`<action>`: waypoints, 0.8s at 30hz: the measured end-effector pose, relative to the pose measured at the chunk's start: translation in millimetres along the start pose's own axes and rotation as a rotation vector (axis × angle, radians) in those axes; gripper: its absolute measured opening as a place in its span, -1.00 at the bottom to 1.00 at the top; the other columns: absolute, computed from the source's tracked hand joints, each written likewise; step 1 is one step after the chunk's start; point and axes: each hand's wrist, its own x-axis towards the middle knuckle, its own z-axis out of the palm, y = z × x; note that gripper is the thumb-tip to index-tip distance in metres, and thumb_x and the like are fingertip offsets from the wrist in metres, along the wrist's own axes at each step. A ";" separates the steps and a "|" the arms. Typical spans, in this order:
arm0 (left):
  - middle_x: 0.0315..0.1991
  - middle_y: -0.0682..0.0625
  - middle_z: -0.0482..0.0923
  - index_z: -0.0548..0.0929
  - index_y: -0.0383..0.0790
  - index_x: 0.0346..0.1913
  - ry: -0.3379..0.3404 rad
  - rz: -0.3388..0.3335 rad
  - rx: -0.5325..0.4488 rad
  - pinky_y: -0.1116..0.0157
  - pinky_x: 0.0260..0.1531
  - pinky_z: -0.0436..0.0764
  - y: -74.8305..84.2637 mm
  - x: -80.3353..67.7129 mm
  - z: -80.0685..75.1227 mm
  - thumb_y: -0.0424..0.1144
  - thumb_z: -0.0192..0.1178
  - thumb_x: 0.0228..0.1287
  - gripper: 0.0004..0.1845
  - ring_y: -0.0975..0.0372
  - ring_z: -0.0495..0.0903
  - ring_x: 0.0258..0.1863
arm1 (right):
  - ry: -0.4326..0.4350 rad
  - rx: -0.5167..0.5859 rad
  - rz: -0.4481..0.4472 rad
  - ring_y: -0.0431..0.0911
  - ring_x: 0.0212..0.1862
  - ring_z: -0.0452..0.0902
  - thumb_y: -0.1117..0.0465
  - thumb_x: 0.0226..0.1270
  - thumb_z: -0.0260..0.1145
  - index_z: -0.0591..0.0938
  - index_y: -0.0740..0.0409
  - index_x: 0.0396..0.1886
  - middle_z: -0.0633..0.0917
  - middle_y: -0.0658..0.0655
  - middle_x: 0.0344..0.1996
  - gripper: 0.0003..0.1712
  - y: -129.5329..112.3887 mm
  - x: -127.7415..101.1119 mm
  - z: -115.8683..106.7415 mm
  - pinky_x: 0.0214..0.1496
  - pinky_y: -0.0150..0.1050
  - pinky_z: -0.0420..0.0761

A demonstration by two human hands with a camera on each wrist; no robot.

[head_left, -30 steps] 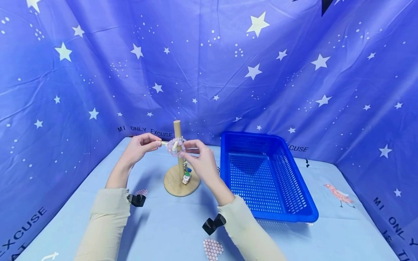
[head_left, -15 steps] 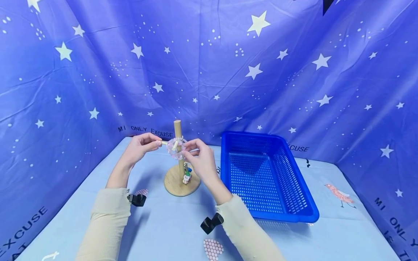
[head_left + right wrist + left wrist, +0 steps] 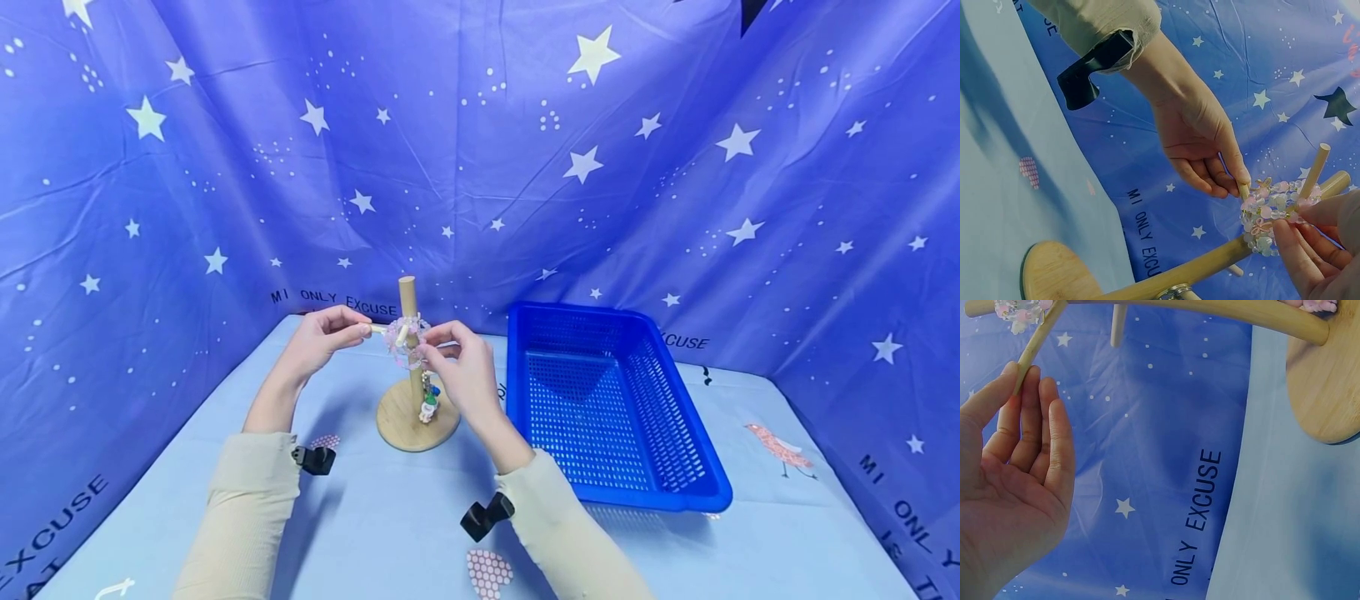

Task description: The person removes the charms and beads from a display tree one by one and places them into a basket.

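A wooden stand with a round base [image 3: 393,421] and short side pegs rises from the table. My left hand [image 3: 315,342] pinches the tip of its left peg [image 3: 1038,344] between thumb and index finger; the other fingers stay loosely bent. Around the post and pegs near the top sits a bracelet [image 3: 1263,215] of pink and clear beads with small flower charms. On its right side, my right hand [image 3: 467,371] pinches the beads between thumb and fingertips. Lower on the stand hangs a small charm [image 3: 428,406] in green, blue and white.
A blue perforated plastic basket [image 3: 622,500] stands to the right of the stand. The table wears a light blue cloth [image 3: 390,533] with printed hearts and a bird. Behind and beside it hangs a blue star-patterned curtain [image 3: 480,150].
The bracelet has shifted slightly downward on the stand, with small movements of my right fingers. My left hand keeps its pinch on the peg.
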 end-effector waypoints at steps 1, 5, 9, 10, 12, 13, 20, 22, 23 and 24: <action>-0.32 0.30 0.67 0.64 -0.29 -0.09 0.000 0.001 -0.001 0.49 -0.10 0.67 0.0 0.1 0.1 -0.18 0.27 0.38 -0.77 0.33 0.65 -0.22 | 0.003 0.001 -0.004 0.05 -0.27 0.76 0.38 0.29 0.38 0.66 0.31 -0.18 0.74 0.29 -0.26 -0.87 0.0 -0.1 0.0 -0.26 -0.35 0.77; -0.32 0.30 0.67 0.65 -0.24 -0.12 -0.003 0.006 -0.010 0.47 -0.08 0.68 -0.3 0.2 0.2 -0.19 0.27 0.38 -0.83 0.37 0.64 -0.24 | 0.011 0.008 -0.010 0.07 -0.27 0.77 0.39 0.29 0.37 0.67 0.32 -0.18 0.75 0.30 -0.26 -0.87 0.0 0.0 0.3 -0.26 -0.37 0.77; -0.32 0.30 0.67 0.66 -0.18 -0.15 -0.007 0.011 -0.020 0.48 -0.09 0.68 -0.4 -0.1 0.0 -0.21 0.26 0.39 -0.89 0.42 0.63 -0.25 | 0.012 0.027 -0.003 0.07 -0.28 0.78 0.40 0.28 0.38 0.68 0.34 -0.19 0.75 0.31 -0.26 -0.88 -0.9 -0.1 0.7 -0.26 -0.35 0.77; -0.31 0.30 0.67 0.67 -0.16 -0.15 -0.007 0.010 -0.024 0.49 -0.09 0.68 -0.4 -0.1 0.0 -0.21 0.26 0.39 -0.90 0.42 0.63 -0.25 | 0.011 0.031 0.000 0.07 -0.28 0.78 0.41 0.28 0.38 0.68 0.34 -0.19 0.75 0.31 -0.26 -0.88 -1.5 -0.3 0.6 -0.26 -0.35 0.77; -0.31 0.30 0.66 0.67 -0.12 -0.17 -0.008 0.010 -0.031 0.50 -0.10 0.67 -0.2 -0.3 0.0 -0.22 0.26 0.38 -0.93 0.42 0.63 -0.25 | 0.008 0.041 0.006 0.07 -0.28 0.78 0.42 0.27 0.38 0.68 0.34 -0.20 0.75 0.32 -0.26 -0.88 -3.0 -0.8 0.7 -0.26 -0.34 0.77; -0.31 0.30 0.66 0.67 -0.11 -0.17 -0.008 0.009 -0.034 0.51 -0.10 0.67 -0.2 -0.4 0.0 -0.22 0.26 0.38 -0.94 0.42 0.63 -0.25 | 0.007 0.041 0.009 0.06 -0.28 0.78 0.42 0.27 0.38 0.69 0.33 -0.20 0.75 0.32 -0.26 -0.88 -4.0 -1.1 0.6 -0.26 -0.33 0.77; -0.31 0.28 0.65 0.67 -0.10 -0.17 -0.012 0.014 -0.036 0.51 -0.09 0.68 -0.7 -0.6 0.1 -0.22 0.26 0.39 -0.94 0.42 0.63 -0.23 | -0.006 0.057 0.030 0.00 -0.28 0.78 0.41 0.27 0.37 0.70 0.31 -0.22 0.75 0.30 -0.25 -0.90 -9.1 -3.4 1.0 -0.24 -0.32 0.78; -0.31 0.29 0.65 0.67 -0.12 -0.16 -0.011 0.015 -0.032 0.50 -0.08 0.68 -0.9 -0.6 0.1 -0.22 0.26 0.39 -0.92 0.42 0.63 -0.23 | -0.012 0.071 0.033 0.00 -0.29 0.78 0.41 0.27 0.37 0.69 0.31 -0.21 0.75 0.31 -0.25 -0.89 -9.9 -3.9 1.2 -0.23 -0.30 0.78; -0.31 0.29 0.66 0.67 -0.13 -0.16 -0.010 0.016 -0.031 0.49 -0.07 0.68 -0.9 -0.6 0.1 -0.21 0.26 0.39 -0.92 0.42 0.64 -0.23 | -0.014 0.078 0.034 0.00 -0.28 0.78 0.42 0.27 0.37 0.69 0.32 -0.21 0.75 0.32 -0.25 -0.89 -10.4 -4.1 1.3 -0.22 -0.29 0.78; -0.30 0.29 0.66 0.67 -0.14 -0.15 -0.009 0.016 -0.029 0.49 -0.07 0.68 -1.0 -0.7 0.2 -0.21 0.26 0.39 -0.91 0.42 0.64 -0.23 | -0.017 0.085 0.034 0.01 -0.28 0.78 0.42 0.27 0.37 0.69 0.32 -0.21 0.75 0.32 -0.25 -0.89 -10.9 -4.5 1.4 -0.21 -0.28 0.78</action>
